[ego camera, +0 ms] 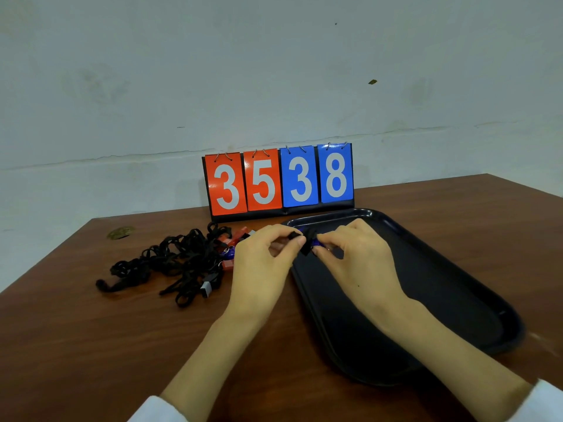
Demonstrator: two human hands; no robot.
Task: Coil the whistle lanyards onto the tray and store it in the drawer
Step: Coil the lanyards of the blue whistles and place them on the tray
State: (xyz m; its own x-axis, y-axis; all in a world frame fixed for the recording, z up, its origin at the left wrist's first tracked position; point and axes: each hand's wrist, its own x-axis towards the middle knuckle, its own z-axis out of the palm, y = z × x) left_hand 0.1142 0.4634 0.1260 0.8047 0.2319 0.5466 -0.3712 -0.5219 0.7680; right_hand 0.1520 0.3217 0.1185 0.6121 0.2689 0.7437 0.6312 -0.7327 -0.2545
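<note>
Left hand (262, 257) pinches black lanyard (305, 243) between thumb and forefinger; right hand (356, 257) pinches its blue whistle (318, 242); both over near-left edge of black tray (457, 284) on brown table (91, 345); tangled lanyard pile (176, 263) left of tray; scoreboard (278, 181) behind reads 35 38.

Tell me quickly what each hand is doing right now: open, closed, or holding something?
Left hand: pinching the black lanyard with thumb and fingertips.
Right hand: pinching the blue whistle.
</note>
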